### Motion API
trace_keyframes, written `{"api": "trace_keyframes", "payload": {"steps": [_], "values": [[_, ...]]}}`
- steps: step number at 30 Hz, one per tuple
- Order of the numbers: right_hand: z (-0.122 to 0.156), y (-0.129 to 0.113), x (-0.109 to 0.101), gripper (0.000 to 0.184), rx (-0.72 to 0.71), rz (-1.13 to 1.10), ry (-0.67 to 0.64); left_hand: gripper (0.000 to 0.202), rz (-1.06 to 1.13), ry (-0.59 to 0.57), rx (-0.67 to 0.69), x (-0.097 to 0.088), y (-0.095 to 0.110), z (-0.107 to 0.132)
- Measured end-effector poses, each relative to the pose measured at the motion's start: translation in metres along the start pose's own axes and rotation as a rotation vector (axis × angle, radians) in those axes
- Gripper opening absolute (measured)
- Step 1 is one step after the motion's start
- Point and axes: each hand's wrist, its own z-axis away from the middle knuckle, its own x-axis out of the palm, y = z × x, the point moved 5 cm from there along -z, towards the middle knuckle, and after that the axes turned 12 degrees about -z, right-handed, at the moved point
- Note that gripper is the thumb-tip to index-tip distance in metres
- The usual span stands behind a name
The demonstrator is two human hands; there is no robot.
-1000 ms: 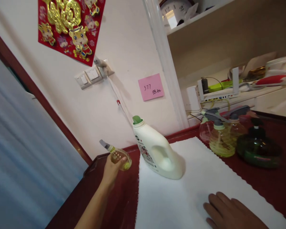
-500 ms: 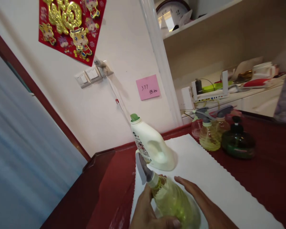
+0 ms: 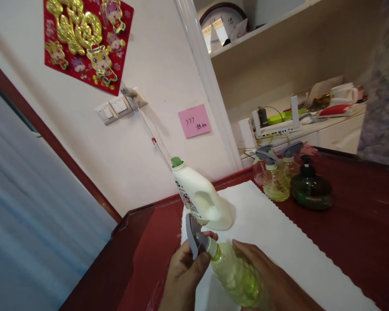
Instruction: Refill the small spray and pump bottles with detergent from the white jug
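Observation:
A yellow-green spray bottle (image 3: 236,276) with a grey trigger head is held low in the middle of the view, over a white cloth (image 3: 278,242). My left hand (image 3: 183,276) is closed round its grey spray head and neck. My right hand (image 3: 272,280) wraps the bottle's body from the right. Just behind stands a white detergent jug (image 3: 201,198) with a green cap.
The cloth lies on a dark red table (image 3: 359,207). At the back right stand two more spray bottles (image 3: 275,179) and a dark green pump bottle (image 3: 311,188). A wall with a pink note (image 3: 194,121), switches and a shelf unit is behind.
My left hand brought the spray bottle from the far left of the table over the cloth near me. My right hand left the cloth and took the bottle's body. The left shifted to the spray head.

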Motion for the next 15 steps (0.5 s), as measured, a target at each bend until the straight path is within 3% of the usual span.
{"api": "trace_keyframes", "payload": {"steps": [5, 11, 15], "values": [[0.001, -0.004, -0.002, 0.09, -0.001, 0.081, 0.02, 0.048, 0.018, 0.135, 0.009, -0.011, 0.008, -0.001], [0.004, -0.018, -0.008, 0.086, -0.001, 0.201, 0.071, 0.058, 0.041, 0.302, -0.028, -0.043, 0.026, 0.003], [0.005, -0.021, -0.009, 0.085, -0.003, 0.199, 0.094, 0.059, 0.061, 0.421, 0.057, -0.063, 0.039, 0.01]]}}
